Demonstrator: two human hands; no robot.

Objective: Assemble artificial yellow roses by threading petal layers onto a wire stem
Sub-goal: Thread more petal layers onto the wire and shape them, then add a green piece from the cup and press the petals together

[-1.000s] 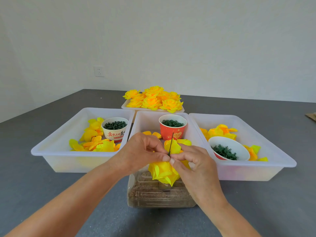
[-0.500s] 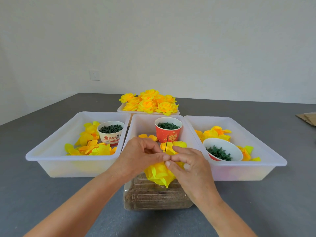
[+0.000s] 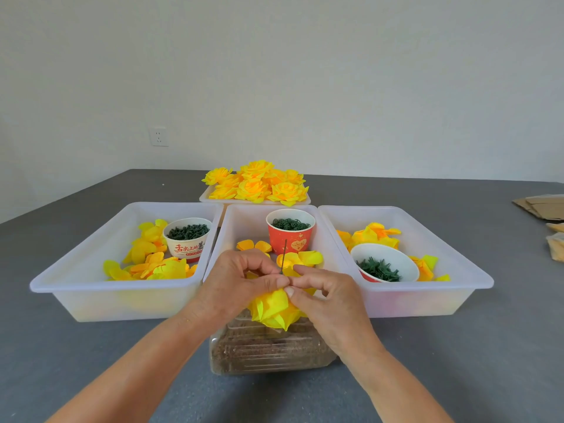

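Observation:
A half-built yellow rose (image 3: 273, 308) hangs head-down between my hands, in front of the middle tray (image 3: 241, 221). Its thin dark wire stem (image 3: 284, 254) sticks straight up above my fingertips. My left hand (image 3: 241, 280) pinches the rose's base at the stem from the left. My right hand (image 3: 328, 296) pinches the same spot from the right, thumb and forefinger meeting the left fingers. Loose yellow petal layers (image 3: 300, 257) lie in the middle tray behind my hands.
A left tray (image 3: 91, 254) holds petals and a white cup of green parts (image 3: 187, 236). A red cup (image 3: 290, 232) stands in the middle tray. The right tray (image 3: 442, 254) holds petals and a bowl (image 3: 383, 264). Finished roses (image 3: 256, 183) fill a far tray. A clear box (image 3: 265, 349) sits under my hands.
My hands stay pinched together on the rose and stem. The view has shifted slightly; the rose hangs a little lower beneath my fingers.

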